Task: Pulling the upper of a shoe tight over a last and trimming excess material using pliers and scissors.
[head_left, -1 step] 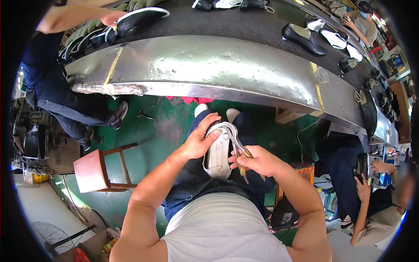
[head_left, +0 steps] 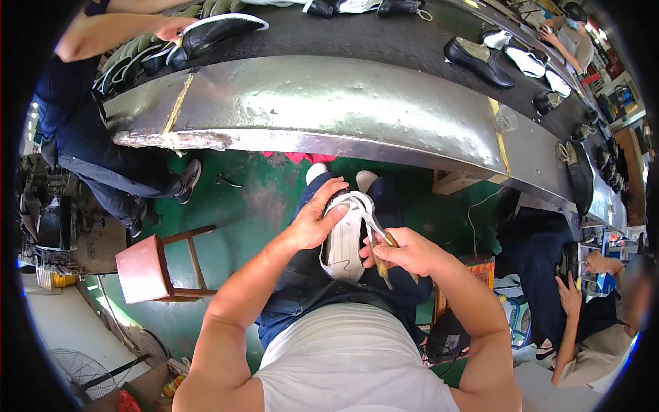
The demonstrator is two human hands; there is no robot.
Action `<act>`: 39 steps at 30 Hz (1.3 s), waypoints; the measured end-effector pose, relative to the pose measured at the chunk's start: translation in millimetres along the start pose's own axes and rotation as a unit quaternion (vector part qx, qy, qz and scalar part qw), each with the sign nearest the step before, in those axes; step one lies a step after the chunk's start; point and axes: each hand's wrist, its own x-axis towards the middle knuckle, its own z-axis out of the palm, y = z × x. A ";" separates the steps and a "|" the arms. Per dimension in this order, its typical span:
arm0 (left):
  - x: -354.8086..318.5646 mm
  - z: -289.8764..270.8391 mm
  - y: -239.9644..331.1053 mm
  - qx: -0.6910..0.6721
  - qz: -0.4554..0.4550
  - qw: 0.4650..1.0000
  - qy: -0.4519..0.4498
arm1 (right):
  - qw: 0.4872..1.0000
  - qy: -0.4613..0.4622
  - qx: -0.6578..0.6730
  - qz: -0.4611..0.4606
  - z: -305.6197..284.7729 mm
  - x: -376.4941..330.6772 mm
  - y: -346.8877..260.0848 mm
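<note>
A shoe (head_left: 343, 242) lies with its pale, ribbed sole up between my thighs, its dark side showing near the top end. My left hand (head_left: 320, 213) is closed round that far end, thumb pressed on the sole's edge. In my right hand (head_left: 405, 250) is a pair of pincers (head_left: 384, 240) with worn yellow-brown handles, my fingers wrapped about them. Their pale curved head reaches over the upper right of the sole, close to my left thumb. Whether the jaws grip the shoe's edge I cannot tell.
A metal-edged bench (head_left: 309, 96) runs across in front, with several shoes (head_left: 478, 62) on its dark top. To the left stand a stool (head_left: 145, 269) and a co-worker (head_left: 103, 147) holding a black shoe (head_left: 213, 38). Another seated person (head_left: 594, 350) works at the right. Pliers (head_left: 228, 180) lie on the green floor.
My right hand and the pincers have shifted very slightly; the left hand and the shoe keep their place.
</note>
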 end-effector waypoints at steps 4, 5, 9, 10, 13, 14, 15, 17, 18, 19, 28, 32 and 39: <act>3.0 -0.4 -6.0 0.005 0.013 1.000 0.006 | 0.976 0.077 -0.204 -0.017 -5.1 12.5 12.2; 4.0 -1.0 -8.7 0.008 0.027 1.000 0.006 | 0.976 0.077 -0.205 -0.016 -4.7 17.1 18.6; 11.0 0.0 -28.1 -0.025 0.033 0.999 0.014 | 0.864 0.210 -0.392 -0.234 -3.2 39.6 50.0; 10.7 -0.1 -28.3 -0.058 0.017 0.998 0.016 | 0.855 0.232 -0.409 -0.220 1.5 39.9 51.8; 7.7 2.9 -30.0 -0.110 -0.029 0.993 0.040 | 0.835 0.248 -0.461 -0.168 7.6 30.7 41.2; 6.6 4.3 -30.6 -0.127 -0.057 0.988 0.063 | 0.833 0.230 -0.481 -0.147 8.1 27.0 36.4; 8.7 6.9 -28.9 -0.129 -0.057 0.988 0.062 | 0.829 0.213 -0.503 -0.125 5.0 21.9 29.3; 11.1 9.5 -24.7 -0.099 -0.057 0.991 0.076 | 0.923 0.088 -0.374 -0.025 -13.0 12.8 5.5; 11.0 9.0 -25.3 -0.100 -0.058 0.990 0.079 | 0.939 0.043 -0.332 0.080 -10.6 3.5 -23.7; 11.6 8.1 -25.5 -0.105 -0.059 0.990 0.076 | 0.938 0.043 -0.335 0.081 -7.7 3.0 -22.8; -25.6 24.4 -11.0 -0.126 -0.178 0.971 0.099 | 0.894 0.325 -0.246 -0.188 8.4 32.8 51.4; -57.7 52.3 -37.8 -0.139 -0.245 0.958 0.043 | 0.951 0.292 -0.101 -0.015 10.3 50.4 96.9; -38.6 32.5 -15.3 0.049 -0.204 0.962 -0.176 | 0.968 0.210 -0.139 -0.007 -18.4 38.1 104.5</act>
